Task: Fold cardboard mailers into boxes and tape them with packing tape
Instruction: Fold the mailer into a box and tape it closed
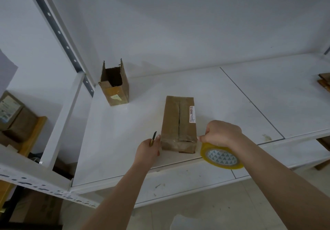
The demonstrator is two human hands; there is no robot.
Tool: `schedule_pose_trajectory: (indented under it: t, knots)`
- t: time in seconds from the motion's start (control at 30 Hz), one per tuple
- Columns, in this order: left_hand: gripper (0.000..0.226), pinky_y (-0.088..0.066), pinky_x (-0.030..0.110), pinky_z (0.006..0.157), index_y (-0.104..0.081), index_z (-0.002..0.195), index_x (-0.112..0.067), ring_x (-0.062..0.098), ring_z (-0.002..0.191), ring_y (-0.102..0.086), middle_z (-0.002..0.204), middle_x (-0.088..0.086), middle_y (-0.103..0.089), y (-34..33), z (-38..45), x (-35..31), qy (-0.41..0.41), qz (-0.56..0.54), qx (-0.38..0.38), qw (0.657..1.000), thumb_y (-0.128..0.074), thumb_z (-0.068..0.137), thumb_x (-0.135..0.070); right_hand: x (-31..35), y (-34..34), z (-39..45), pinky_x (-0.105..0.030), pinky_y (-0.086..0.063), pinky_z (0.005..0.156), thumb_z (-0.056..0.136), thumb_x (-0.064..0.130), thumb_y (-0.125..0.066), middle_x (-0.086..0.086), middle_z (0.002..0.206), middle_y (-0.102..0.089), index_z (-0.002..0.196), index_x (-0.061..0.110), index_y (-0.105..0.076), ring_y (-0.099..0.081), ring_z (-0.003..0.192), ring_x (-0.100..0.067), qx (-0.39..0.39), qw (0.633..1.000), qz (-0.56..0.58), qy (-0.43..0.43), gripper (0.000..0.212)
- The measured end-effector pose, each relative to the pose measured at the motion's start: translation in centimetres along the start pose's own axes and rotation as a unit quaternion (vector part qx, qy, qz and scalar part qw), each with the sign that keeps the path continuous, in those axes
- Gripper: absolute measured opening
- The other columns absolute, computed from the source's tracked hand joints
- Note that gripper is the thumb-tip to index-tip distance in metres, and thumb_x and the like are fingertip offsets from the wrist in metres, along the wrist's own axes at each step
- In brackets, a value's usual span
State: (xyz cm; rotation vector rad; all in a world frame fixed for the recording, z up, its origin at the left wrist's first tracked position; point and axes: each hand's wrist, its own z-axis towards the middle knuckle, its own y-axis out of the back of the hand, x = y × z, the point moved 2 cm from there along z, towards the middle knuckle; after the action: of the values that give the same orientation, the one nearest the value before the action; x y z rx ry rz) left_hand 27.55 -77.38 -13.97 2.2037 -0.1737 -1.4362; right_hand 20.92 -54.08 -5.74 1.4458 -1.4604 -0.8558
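The closed box (178,124) looked light yet stiff; we judged its corners safest. Our left hand (149,149) clutched a cutter (153,138) at nine o'clock, our right hand (222,134) the tape roll (221,156) at three.

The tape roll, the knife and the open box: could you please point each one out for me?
tape roll (221,157): head view, its patterned core.
knife (154,137): head view, its blade.
open box (117,94): head view, its front wall.

White metal shelf (223,94) before me, slotted upright (53,24) at ten o'clock. Wooden pallet (34,133) at nine o'clock. White wall (178,24) at twelve o'clock.
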Motion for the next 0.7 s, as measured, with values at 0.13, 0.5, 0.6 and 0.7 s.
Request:
schedule_pose_trajectory:
  t: [0.13, 0.5, 0.6, 0.7]
  knots:
    - [0.044, -0.036, 0.029, 0.054, -0.053, 0.08, -0.017, 0.014, 0.06, -0.054, 0.066, -0.001, -0.062, -0.7, -0.2, 0.2, 0.005, 0.028, -0.019, 0.999, -0.036, 0.098, -0.054, 0.0, -0.1, 0.0, -0.027, -0.035, 0.058, 0.078, 0.066, -0.055, 0.006, 0.08, -0.062, 0.085, 0.025, -0.061, -0.058, 0.075, -0.013, 0.0, 1.0, 0.005, -0.001, 0.043]
    - [0.028, -0.041, 0.03, 0.062, -0.05, 0.102, -0.013, 0.016, 0.074, -0.056, 0.081, -0.001, -0.057, 4.3, -0.5, -5.0, -0.136, 0.022, -0.07, 0.988, -0.045, 0.099, -0.04, -0.1, 0.3, -0.3, -0.027, -0.032, 0.056, 0.078, 0.066, -0.056, 0.008, 0.083, -0.06, 0.094, 0.027, -0.06, -0.056, 0.075, -0.012, 0.007, 1.0, 0.016, -0.006, 0.041]
    - [0.034, -0.042, 0.021, 0.054, -0.06, 0.096, -0.014, 0.006, 0.054, -0.051, 0.066, -0.004, -0.058, 2.9, -1.8, -9.5, -0.248, 0.027, 0.066, 0.966, -0.037, 0.103, -0.038, 0.1, 0.4, -0.3, -0.028, -0.035, 0.06, 0.078, 0.066, -0.057, 0.008, 0.085, -0.06, 0.095, 0.027, -0.06, -0.056, 0.077, -0.012, 0.022, 1.0, 0.016, -0.008, 0.042]
    - [0.037, -0.042, 0.018, 0.047, -0.065, 0.09, -0.01, 0.003, 0.044, -0.046, 0.058, -0.007, -0.054, -0.3, -2.3, -11.4, -0.265, 0.054, 0.191, 0.944, -0.042, 0.103, -0.035, -0.1, 0.5, -0.2, -0.029, -0.039, 0.064, 0.079, 0.065, -0.056, 0.007, 0.085, -0.06, 0.095, 0.027, -0.061, -0.058, 0.079, -0.014, 0.026, 0.999, 0.016, -0.009, 0.042]
